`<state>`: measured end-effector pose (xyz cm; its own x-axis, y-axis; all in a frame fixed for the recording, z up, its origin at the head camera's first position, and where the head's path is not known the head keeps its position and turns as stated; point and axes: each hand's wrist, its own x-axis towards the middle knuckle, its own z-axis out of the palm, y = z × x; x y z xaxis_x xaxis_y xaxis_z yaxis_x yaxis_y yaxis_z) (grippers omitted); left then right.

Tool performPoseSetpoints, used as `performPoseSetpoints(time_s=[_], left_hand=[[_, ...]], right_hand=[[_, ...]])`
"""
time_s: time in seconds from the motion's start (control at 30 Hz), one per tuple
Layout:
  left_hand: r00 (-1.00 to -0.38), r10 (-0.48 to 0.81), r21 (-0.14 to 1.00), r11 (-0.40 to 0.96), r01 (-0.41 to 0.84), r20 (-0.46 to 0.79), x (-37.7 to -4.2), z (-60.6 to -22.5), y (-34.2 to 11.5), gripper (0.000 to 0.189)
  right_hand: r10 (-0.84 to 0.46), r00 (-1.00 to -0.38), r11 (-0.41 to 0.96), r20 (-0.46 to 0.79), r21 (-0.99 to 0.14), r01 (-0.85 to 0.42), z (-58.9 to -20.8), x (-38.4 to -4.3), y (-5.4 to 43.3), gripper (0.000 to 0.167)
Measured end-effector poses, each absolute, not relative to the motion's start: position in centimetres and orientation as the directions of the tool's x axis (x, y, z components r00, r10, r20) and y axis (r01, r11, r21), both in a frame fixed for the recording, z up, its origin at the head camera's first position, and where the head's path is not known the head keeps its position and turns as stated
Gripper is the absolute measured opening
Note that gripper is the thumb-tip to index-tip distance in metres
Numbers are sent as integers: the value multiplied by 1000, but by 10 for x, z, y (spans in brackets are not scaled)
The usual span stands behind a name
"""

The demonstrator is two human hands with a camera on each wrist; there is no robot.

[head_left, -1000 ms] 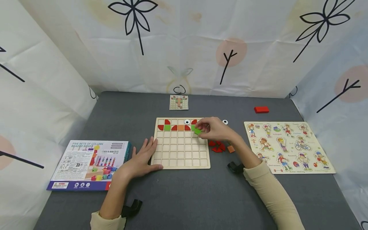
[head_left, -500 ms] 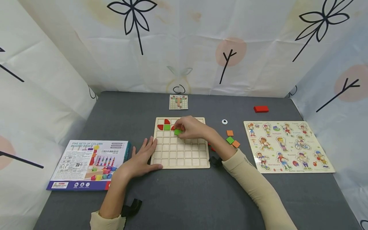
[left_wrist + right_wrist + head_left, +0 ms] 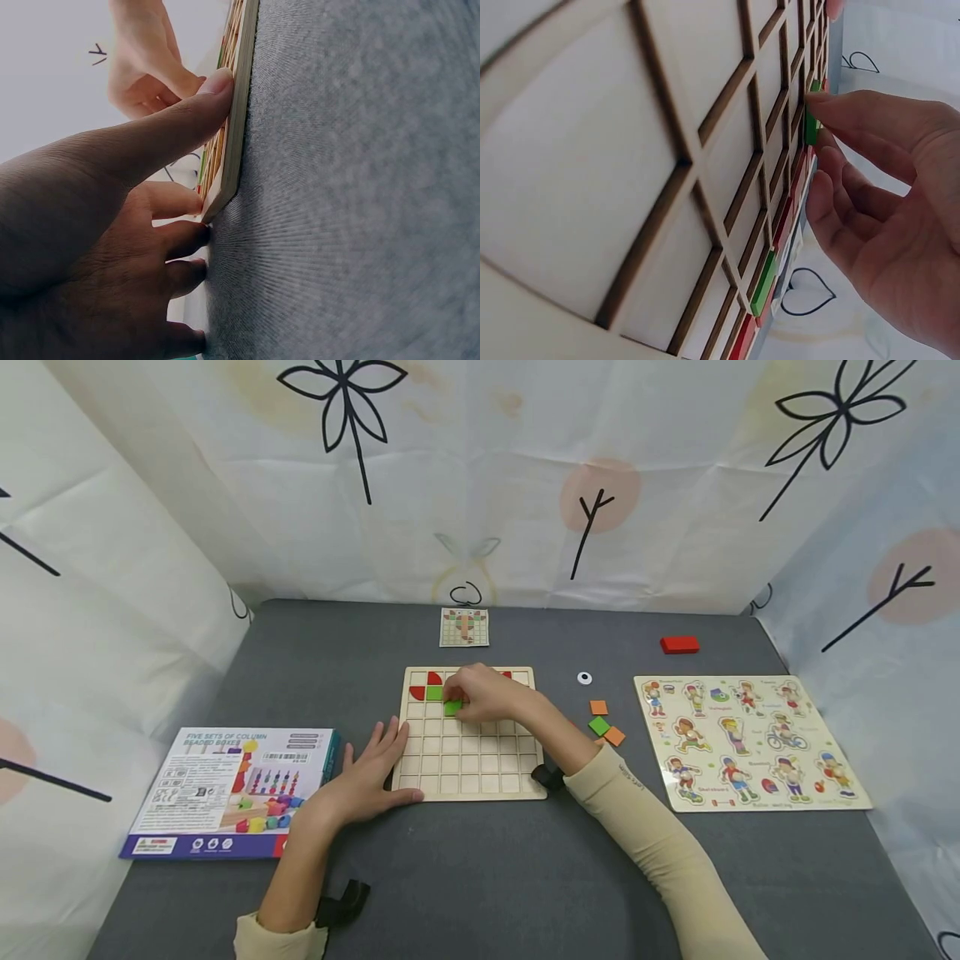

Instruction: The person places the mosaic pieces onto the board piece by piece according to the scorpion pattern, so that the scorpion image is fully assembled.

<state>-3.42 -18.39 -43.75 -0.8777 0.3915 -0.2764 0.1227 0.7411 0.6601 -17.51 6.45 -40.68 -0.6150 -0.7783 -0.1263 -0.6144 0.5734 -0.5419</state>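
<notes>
A wooden grid board lies in the middle of the table. My right hand is over its upper rows, pinching a green square tile between thumb and fingers; the right wrist view shows this green tile at the grid's slots. Red quarter-circle pieces and another green tile sit in the top rows, partly hidden by the hand. My left hand rests with spread fingers along the board's left edge. In the left wrist view its thumb lies on the board's near edge.
Right of the board lie orange tiles, a green tile and a white ring. A small pattern card is behind it. A picture puzzle and red block are farther right; a printed box lies left.
My right hand has moved left across the board with the green tile, from the right side toward the left columns, dipping slightly lower. The left hand has stayed in place.
</notes>
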Motion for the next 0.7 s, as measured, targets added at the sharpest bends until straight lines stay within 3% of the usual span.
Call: performPoseSetpoints(time_s=[0.37, 0.7], left_hand=[[-883, 388, 652, 747, 132, -266, -39, -454, -189, 122], [-883, 374, 632, 765, 121, -284, -36, -446, -186, 119]], right_hand=[[-766, -627, 570, -143, -601, -560, -410, -170, 70, 27], [-769, -636, 532, -63, -614, -583, -401, -160, 96, 28]])
